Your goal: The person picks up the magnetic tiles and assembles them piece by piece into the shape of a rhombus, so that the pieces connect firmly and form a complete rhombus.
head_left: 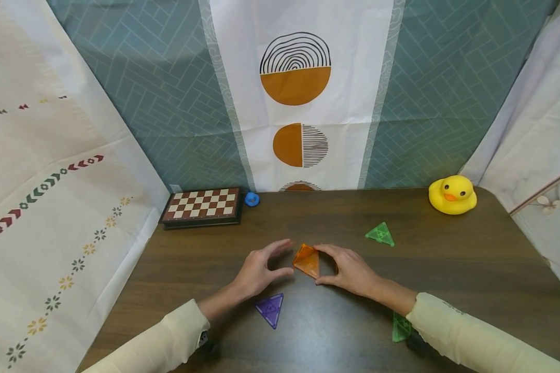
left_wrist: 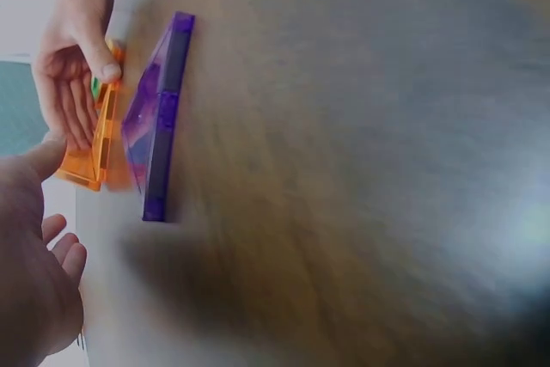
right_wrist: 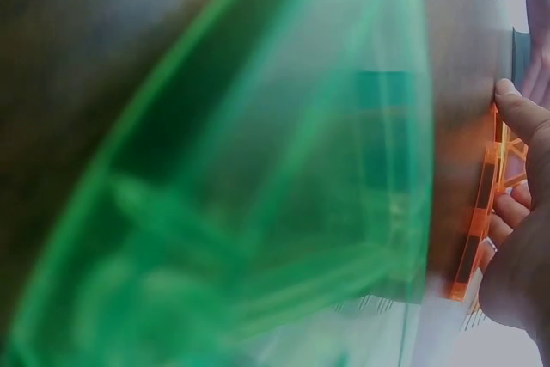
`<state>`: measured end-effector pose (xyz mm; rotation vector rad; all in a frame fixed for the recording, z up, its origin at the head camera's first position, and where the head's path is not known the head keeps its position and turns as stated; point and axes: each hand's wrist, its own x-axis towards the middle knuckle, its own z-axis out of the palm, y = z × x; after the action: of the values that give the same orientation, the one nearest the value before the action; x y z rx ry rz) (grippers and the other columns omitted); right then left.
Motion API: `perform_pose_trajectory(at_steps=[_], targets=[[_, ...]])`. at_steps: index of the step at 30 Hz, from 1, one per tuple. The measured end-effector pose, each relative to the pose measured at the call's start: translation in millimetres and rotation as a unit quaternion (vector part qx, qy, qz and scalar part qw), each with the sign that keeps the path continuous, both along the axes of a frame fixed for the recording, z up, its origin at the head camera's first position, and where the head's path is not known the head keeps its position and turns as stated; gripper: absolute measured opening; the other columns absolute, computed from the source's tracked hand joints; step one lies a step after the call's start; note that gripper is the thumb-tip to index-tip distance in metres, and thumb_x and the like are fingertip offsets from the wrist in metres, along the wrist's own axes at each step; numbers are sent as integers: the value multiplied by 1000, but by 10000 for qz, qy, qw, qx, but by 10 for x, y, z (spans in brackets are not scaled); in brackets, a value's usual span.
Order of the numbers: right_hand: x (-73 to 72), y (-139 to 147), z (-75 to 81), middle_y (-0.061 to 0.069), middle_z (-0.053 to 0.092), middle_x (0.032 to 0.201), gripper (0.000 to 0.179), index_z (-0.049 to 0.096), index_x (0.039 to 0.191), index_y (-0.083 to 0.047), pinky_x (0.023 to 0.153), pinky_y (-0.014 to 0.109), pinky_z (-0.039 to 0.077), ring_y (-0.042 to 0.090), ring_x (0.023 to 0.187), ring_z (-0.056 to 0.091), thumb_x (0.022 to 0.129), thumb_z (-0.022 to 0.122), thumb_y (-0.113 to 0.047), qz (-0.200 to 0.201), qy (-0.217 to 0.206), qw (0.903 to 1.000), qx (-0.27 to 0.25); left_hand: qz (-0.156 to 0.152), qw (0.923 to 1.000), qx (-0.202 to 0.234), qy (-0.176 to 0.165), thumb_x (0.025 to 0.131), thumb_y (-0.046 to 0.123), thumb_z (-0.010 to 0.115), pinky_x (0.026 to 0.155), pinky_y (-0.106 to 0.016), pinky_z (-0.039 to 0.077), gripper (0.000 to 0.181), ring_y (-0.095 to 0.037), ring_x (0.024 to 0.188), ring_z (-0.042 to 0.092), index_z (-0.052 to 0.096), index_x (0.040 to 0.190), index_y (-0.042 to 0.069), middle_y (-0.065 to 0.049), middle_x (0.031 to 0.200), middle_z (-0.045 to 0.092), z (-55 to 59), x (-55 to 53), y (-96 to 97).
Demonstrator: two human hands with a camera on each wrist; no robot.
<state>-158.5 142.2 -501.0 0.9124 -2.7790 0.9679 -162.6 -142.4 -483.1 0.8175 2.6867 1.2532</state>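
Translucent orange triangular magnetic tiles [head_left: 306, 261] lie at the middle of the table, one apparently tilted up against another. My right hand [head_left: 352, 269] holds them by the right side, thumb at the near corner and index finger at the far one. In the right wrist view, the orange tiles [right_wrist: 475, 229] run along beside the thumb. My left hand [head_left: 257, 269] is just left of them, thumb and fingers spread, with nothing held. A purple triangular tile [head_left: 270, 310] lies nearer the body, below the left hand; the left wrist view shows the purple tile [left_wrist: 161, 126] edge-on.
One green triangular tile [head_left: 380, 234] lies beyond the right hand. Another green tile [head_left: 401, 327] is partly hidden under the right forearm. Along the back stand a chessboard box [head_left: 200, 206], a small blue toy [head_left: 252, 199] and a yellow rubber duck [head_left: 453, 195].
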Motion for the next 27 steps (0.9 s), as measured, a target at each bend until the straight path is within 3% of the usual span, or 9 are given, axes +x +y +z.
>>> perform_pose_trajectory(at_steps=[9, 16, 27], targets=[[7, -10, -3, 14, 66, 142, 81, 62, 145, -5, 103, 54, 55, 34, 125, 66, 78, 97, -36, -100, -82, 9999, 45, -394, 9968, -629, -297, 91, 32, 88, 116, -49, 44, 86, -21, 142, 55, 44, 160, 6, -3, 156, 57, 38, 259, -265], [11, -13, 1, 14, 66, 142, 81, 62, 145, -5, 103, 54, 55, 34, 126, 66, 78, 97, -35, -95, -100, 9999, 69, -789, 9918, -1006, -93, 89, 42, 87, 111, -46, 49, 85, -18, 138, 55, 50, 159, 13, 4, 156, 55, 11, 440, -434], [17, -17, 11, 14, 66, 142, 80, 62, 144, -4, 103, 54, 54, 34, 126, 66, 79, 97, -33, -84, -113, 9999, 38, -1384, 9843, -1032, 369, 86, 52, 86, 107, -44, 52, 86, -14, 133, 53, 52, 158, 22, 9, 149, 58, -92, 646, -598]])
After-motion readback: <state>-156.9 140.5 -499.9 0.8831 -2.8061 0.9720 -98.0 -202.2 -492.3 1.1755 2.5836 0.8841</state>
